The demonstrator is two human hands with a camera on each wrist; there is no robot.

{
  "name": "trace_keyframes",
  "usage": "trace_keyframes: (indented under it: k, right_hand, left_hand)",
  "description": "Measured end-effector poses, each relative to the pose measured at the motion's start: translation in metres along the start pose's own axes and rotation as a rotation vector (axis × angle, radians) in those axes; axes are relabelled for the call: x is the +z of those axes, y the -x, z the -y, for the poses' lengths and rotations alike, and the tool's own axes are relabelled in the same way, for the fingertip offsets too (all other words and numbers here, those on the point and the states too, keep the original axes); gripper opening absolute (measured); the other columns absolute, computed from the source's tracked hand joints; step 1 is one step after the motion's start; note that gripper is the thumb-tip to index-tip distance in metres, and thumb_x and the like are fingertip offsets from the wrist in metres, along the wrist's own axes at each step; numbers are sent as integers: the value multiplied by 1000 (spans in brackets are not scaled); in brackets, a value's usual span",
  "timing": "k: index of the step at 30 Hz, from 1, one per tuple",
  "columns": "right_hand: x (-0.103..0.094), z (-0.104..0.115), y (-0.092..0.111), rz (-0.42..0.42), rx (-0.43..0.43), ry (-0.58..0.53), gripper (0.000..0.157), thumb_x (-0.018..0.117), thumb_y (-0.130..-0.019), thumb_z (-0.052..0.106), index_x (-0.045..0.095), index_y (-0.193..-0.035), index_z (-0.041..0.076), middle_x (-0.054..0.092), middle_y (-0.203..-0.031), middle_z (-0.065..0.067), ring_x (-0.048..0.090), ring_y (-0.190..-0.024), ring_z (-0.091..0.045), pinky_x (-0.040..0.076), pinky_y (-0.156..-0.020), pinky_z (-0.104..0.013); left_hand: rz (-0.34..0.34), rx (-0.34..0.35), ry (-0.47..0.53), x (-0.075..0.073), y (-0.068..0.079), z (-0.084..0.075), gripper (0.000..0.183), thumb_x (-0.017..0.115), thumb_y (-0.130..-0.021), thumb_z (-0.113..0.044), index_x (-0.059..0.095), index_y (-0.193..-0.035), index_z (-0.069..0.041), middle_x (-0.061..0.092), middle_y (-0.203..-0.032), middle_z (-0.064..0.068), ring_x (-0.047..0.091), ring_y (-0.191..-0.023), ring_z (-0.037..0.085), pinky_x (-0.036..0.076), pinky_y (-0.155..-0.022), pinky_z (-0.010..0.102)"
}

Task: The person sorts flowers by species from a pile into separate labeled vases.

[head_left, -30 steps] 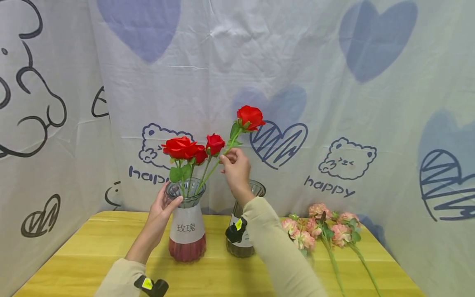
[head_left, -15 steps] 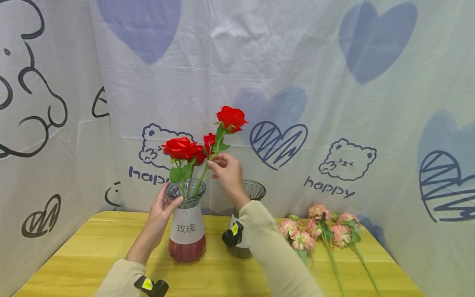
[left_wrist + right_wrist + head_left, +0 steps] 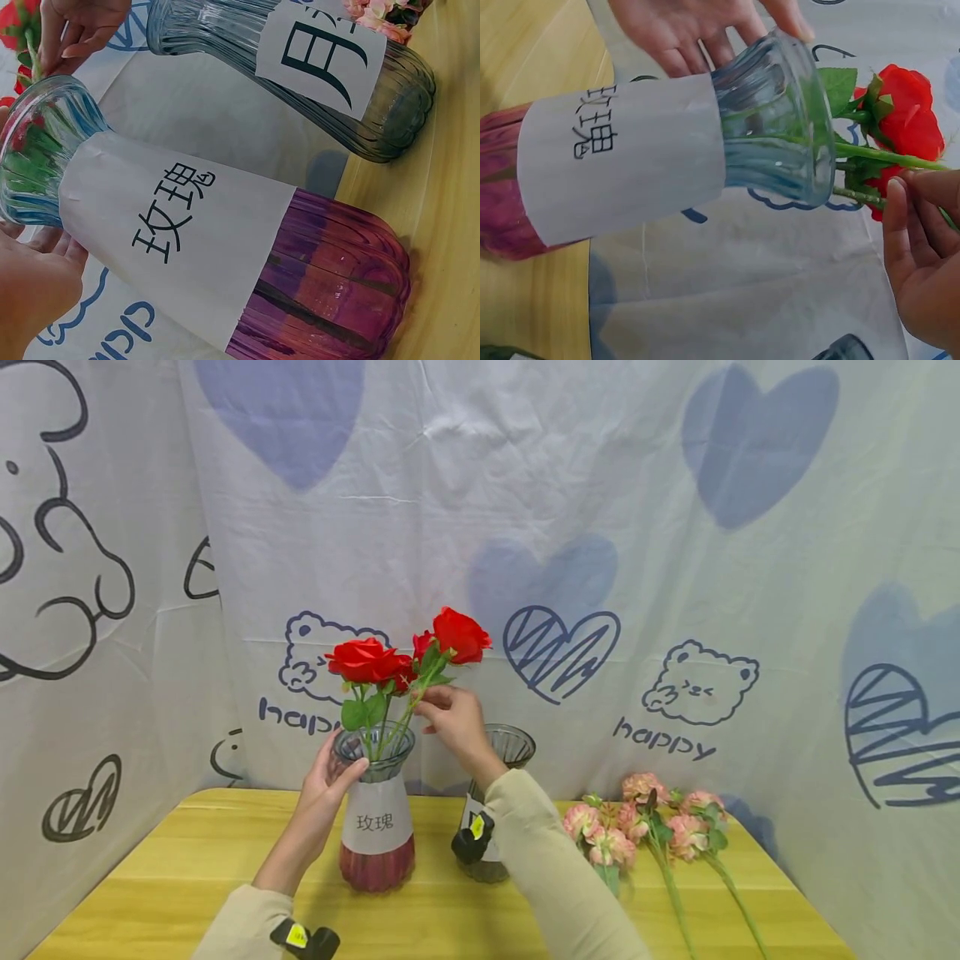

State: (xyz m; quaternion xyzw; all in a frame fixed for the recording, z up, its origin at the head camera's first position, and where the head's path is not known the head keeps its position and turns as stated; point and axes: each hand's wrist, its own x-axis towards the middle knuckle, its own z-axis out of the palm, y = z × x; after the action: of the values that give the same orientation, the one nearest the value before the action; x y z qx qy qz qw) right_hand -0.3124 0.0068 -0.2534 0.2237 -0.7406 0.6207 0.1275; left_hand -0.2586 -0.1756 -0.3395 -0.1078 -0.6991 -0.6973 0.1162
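Pinching a red rose [image 3: 461, 635] by its stem, right hand [image 3: 453, 714] above and right of the labelled vase [image 3: 378, 814].
Thumb and fingertips meet on the green stem, which runs down into the labelled vase; left hand [image 3: 326, 777] holds that vase's neck, thumb at rim. Rose probably light, stem springy, petals soft: best taken mid-stem, below the bloom. Glass-like wall presumably slick, breakable; neck suits steadying. Other red roses [image 3: 363, 660] stand inside; second vase [image 3: 515, 743] and pink flowers [image 3: 611, 845] lie right of it.
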Motion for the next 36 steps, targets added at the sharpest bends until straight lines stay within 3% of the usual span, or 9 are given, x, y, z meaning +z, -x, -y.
trace_keyframes:
  k: [4, 8, 11, 15, 19, 23, 29, 36]
  right_hand:
    - [-4, -4, 2, 18, 14, 41, 18, 64, -88, -2, 70, -103, -7, 71, -97, -16, 67, -84, -21, 57, -62, -27]
    - [-10, -6, 4, -13, 31, 66, 18, 65, -87, 2, 70, -101, -8, 71, -92, -18, 67, -82, -29, 57, -58, -28]
    - [-16, -8, 5, -54, 82, 18, 22, 67, -85, 3, 68, -104, -8, 70, -87, -17, 67, -77, -29, 57, -55, -29]
    - [-24, -10, 5, -54, 157, -32, 31, 70, -82, 2, 65, -111, -7, 70, -87, -16, 66, -70, -19, 57, -56, -30]
    - [-36, -12, 6, -24, 199, -25, 31, 69, -82, -2, 64, -113, -8, 69, -98, -18, 67, -81, -26, 58, -61, -30]
    - [-50, -15, 7, -15, 199, -40, 27, 67, -86, -4, 64, -112, -8, 68, -104, -19, 65, -91, -31, 58, -67, -31]
    - [-72, -17, 10, -23, 191, -39, 27, 68, -86, -2, 64, -112, -6, 67, -106, -18, 65, -91, -22, 57, -74, -34]
    - [-98, -20, 14, -54, 164, -14, 25, 68, -87, 0, 64, -111, -7, 68, -104, -16, 65, -88, -16, 57, -74, -34]
  left_hand:
    - [-1, -4, -4, 1, 0, 0, 78, 52, -100, -25, -1, -156, -12, 12, -158, 18, 11, -145, 33, 13, -116, 48]
    - [-3, -6, -1, 2, 0, -1, 79, 53, -100, -25, -1, -156, -11, 12, -158, 18, 11, -145, 33, 12, -116, 47]
    - [-6, -6, -1, 3, 0, -1, 79, 53, -100, -24, 0, -156, -11, 12, -158, 18, 11, -145, 33, 12, -116, 47]
    - [-8, -8, -6, 3, 0, -1, 79, 53, -100, -25, 0, -156, -11, 12, -159, 18, 11, -145, 33, 12, -116, 46]
    - [-8, -6, -5, 3, 0, 0, 78, 53, -100, -24, 0, -156, -11, 12, -159, 18, 11, -145, 33, 13, -116, 46]
    - [-11, 2, -2, 3, 0, 1, 78, 53, -100, -23, 0, -156, -10, 13, -158, 18, 12, -144, 33, 13, -116, 47]
    - [-17, -2, -2, 2, 0, 0, 78, 53, -100, -23, 0, -156, -9, 13, -158, 19, 12, -144, 33, 13, -116, 47]
    - [-16, -3, -2, 2, 0, 0, 78, 52, -100, -23, -1, -156, -9, 13, -158, 19, 12, -144, 33, 13, -116, 47]
